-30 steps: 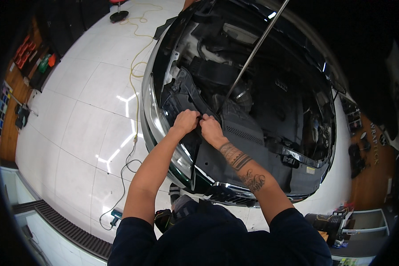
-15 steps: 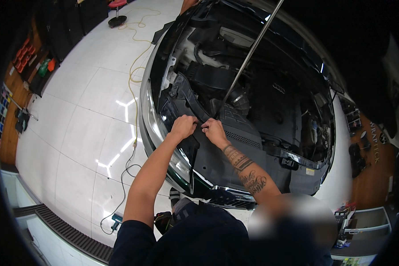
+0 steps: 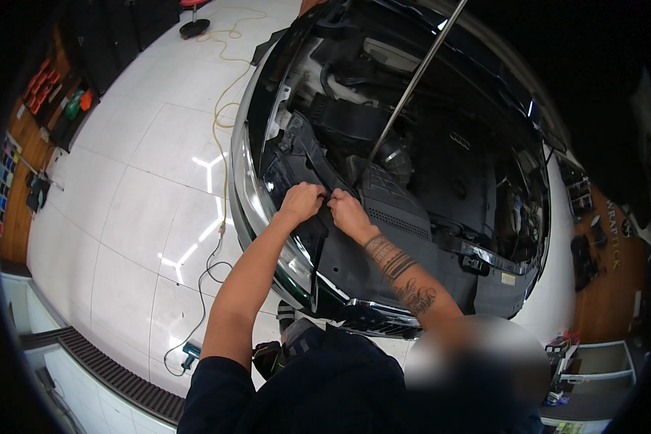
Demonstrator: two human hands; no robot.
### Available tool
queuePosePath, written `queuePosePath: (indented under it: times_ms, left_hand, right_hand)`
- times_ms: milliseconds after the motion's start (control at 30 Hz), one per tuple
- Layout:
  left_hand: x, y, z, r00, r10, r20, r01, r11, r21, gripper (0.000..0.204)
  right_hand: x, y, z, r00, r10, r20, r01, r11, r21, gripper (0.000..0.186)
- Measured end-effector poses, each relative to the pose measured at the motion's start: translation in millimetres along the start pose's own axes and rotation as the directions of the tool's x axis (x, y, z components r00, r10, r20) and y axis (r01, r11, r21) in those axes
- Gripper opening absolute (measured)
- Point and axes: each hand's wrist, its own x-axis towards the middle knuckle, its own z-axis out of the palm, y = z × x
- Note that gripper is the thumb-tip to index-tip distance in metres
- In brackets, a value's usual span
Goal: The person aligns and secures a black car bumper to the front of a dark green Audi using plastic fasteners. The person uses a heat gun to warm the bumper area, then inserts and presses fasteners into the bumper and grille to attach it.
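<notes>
Both my hands are over the open engine bay of a dark car, close together above the black plastic front cover [image 3: 405, 267]. My left hand [image 3: 301, 201] is closed, its thumb and fingertips pinched at the edge of the black trim behind the headlight [image 3: 294, 270]. A short way to its right, my right hand [image 3: 348, 214] is also closed in a pinch. Whatever sits between the fingertips is too small and dark to make out. A slim metal prop rod [image 3: 406, 95] rises at a slant just beyond my right hand.
The black engine cover [image 3: 448, 170] lies beyond my right hand. On the tiled floor [image 3: 134, 210] to the left runs a yellow cord [image 3: 218, 134], joined to a dark cable leading to a teal hand tool [image 3: 191, 354]. A red-seated stool [image 3: 194, 27] stands far left.
The view has shifted slightly. My hands remain pinched at nearly the same spot on the trim, with only small finger and wrist movements.
</notes>
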Motion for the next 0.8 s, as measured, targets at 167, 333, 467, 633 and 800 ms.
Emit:
queuePosePath:
  times_ms: [167,333,467,633,800]
  left_hand:
    - [2.0,-1.6,-3.0,1.0,0.003,0.004,-0.003,1.0,-0.019,0.021]
    - [-14.8,6.7,-1.1,1.0,0.007,-0.015,-0.007,1.0,0.025,0.025]
    - [-40.4,30.1,10.1,1.0,-0.015,0.016,0.012,0.989,0.148,0.038]
    - [-43.5,30.4,27.9,0.997,-0.029,-0.075,0.04,0.988,0.15,0.037]
    - [-43.8,17.8,12.7,0.937,-0.317,-0.145,0.218,0.858,-0.465,0.032]
  right_hand:
    - [11.2,10.2,-14.4,0.995,0.097,0.033,-0.102,0.976,0.192,0.015]
    - [28.2,18.6,-23.0,0.889,0.398,0.226,-0.449,0.855,0.259,0.015]
    - [50.2,17.0,-38.3,0.722,0.55,0.42,-0.631,0.772,0.074,0.02]
    - [63.0,0.9,-38.6,0.731,0.55,0.404,-0.547,0.826,-0.135,0.026]
    - [62.6,-7.6,-30.5,0.808,0.517,0.283,-0.476,0.856,-0.203,0.028]
